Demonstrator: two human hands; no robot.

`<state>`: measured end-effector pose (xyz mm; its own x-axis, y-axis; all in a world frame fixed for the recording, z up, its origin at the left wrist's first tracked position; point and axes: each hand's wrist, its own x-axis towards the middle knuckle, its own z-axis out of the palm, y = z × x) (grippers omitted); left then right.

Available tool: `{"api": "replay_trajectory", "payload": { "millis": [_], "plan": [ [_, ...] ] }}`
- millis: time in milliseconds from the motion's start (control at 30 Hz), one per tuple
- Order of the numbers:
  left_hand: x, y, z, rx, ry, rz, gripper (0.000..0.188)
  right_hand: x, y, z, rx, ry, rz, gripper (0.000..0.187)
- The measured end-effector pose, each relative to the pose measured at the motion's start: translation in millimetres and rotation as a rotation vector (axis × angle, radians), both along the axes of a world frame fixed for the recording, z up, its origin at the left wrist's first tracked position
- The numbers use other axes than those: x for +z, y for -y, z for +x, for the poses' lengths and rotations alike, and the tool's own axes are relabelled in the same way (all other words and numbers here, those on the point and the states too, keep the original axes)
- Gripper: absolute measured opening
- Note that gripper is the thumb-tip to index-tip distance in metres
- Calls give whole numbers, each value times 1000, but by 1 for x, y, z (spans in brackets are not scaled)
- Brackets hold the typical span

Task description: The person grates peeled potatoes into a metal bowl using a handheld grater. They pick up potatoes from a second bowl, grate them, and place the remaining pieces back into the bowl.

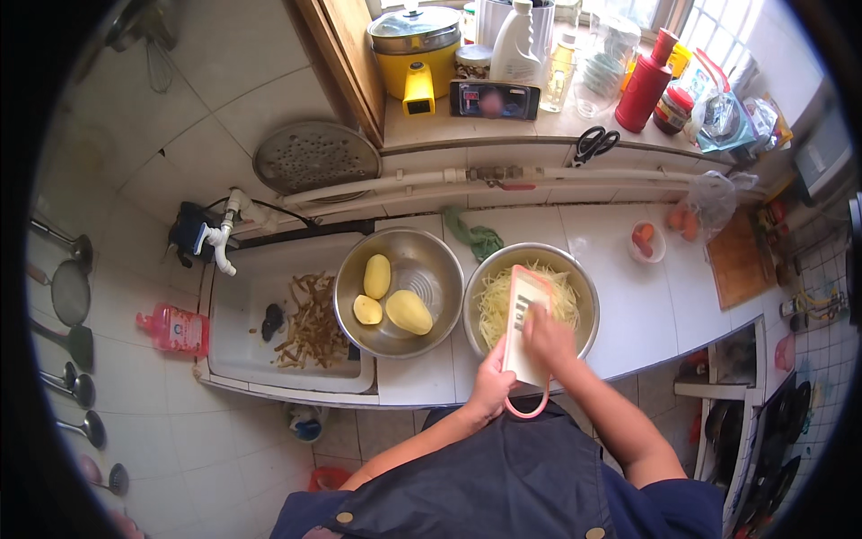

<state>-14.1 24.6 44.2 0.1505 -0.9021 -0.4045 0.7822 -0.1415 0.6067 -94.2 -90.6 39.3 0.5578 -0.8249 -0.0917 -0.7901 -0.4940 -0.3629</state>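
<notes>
My left hand (490, 388) is closed round the lower side of a flat white grater (528, 286) with an orange-pink rim and a looped handle. The grater slants across a steel bowl (590, 328) of pale potato shreds (489, 301). On the grater's face, beside its dark slots, my right hand (549, 343) is pressed down with bent fingers. Whatever lies under those fingers is hidden. Just left stands a wider steel bowl (444, 256) with a whole peeled potato (377, 276), a smaller cut piece (366, 310) and a large potato (409, 313).
Brown peelings (314, 319) lie in the sink (247, 364) at left, below a white tap (217, 242). A green cloth (474, 237) sits behind the bowls. Right are a small tub (646, 242) and a wooden board (741, 256). Scissors (593, 144) rest near the crowded ledge.
</notes>
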Motion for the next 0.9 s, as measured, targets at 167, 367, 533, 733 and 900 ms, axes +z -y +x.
{"api": "replay_trajectory", "payload": {
  "millis": [167, 367, 533, 733, 900],
  "plan": [
    [-16, -7, -6, 1, 159, -85, 74, -7, -23, -7, -22, 159, -76, 24],
    [-24, -11, -5, -29, 165, -90, 76, -24, 6, 9, -45, 181, -53, 20],
    [-22, -12, -4, -26, 147, -47, 75, -28, 9, 11, -49, 126, -18, 21],
    [-15, -9, 8, -1, 116, 24, 73, 6, 16, -9, 257, 307, -27, 30],
    [-9, -16, 15, -128, 79, 7, 71, 13, 23, -21, 380, 298, 130, 32]
  ]
}}
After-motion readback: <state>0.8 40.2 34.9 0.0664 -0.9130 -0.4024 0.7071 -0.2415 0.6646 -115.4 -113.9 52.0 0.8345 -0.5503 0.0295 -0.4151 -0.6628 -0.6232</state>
